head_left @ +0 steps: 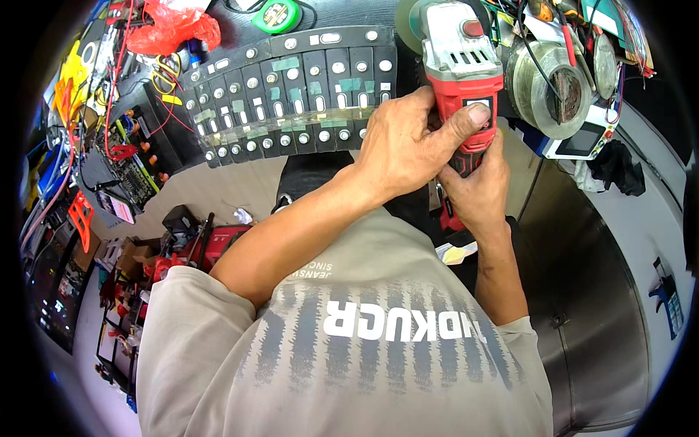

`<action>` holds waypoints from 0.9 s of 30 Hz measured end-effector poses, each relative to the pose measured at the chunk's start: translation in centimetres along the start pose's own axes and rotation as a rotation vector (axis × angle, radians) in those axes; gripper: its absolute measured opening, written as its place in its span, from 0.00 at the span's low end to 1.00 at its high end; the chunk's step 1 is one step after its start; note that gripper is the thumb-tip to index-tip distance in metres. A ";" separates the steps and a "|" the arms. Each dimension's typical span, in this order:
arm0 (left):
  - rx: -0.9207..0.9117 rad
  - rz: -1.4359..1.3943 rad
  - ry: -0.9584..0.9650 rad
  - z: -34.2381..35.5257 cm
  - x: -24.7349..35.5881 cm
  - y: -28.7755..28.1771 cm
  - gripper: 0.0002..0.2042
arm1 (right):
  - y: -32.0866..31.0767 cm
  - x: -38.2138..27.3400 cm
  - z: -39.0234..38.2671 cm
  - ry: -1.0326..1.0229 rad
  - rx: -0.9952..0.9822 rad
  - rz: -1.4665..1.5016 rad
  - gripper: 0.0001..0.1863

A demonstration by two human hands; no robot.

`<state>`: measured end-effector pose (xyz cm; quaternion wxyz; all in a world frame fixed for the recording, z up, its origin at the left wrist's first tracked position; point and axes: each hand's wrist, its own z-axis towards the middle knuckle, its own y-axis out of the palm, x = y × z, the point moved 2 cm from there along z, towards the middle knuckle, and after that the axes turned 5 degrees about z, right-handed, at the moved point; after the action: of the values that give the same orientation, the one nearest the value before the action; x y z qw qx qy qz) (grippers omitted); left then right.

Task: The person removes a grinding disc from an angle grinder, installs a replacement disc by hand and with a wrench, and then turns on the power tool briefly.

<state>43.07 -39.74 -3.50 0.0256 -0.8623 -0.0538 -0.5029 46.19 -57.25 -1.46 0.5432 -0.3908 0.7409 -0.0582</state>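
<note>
- The person's left hand comes in from the left and is clamped on the red body of a red-and-silver angle grinder, its thumb lying across the top; the far fingers are hidden beneath.
- The right hand grips the grinder's near end, its fingers closed around it, just beside and nearer than the left hand.
- The grinder sits right of the middle at the near edge of the tabletop, its silver head pointing to the far side.
- Just left of the grinder, a row of black blocks with silver studs and green tape patches spans the tabletop.
- Beyond the blocks lies a green tape measure; to the far left are a crumpled red bag and yellow-handled scissors.
- Right of the grinder stands a large spool.
</note>
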 end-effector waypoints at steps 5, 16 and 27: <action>0.070 0.035 0.002 0.1 -0.3 -0.2 0.34 | -0.8 -0.9 0.6 -0.074 -0.045 -0.145 0.37; 0.261 0.063 0.102 -0.1 -1.1 0.7 0.34 | -1.9 -1.8 1.9 -0.073 -0.155 -0.246 0.40; 0.397 0.013 0.136 0.1 -1.4 1.2 0.37 | -1.9 -1.7 2.7 -0.106 -0.163 -0.305 0.38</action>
<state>42.66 -41.05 -4.74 0.2017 -0.8048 -0.1441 -0.5393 49.58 -56.55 -0.28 0.5330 -0.5439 0.6455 -0.0588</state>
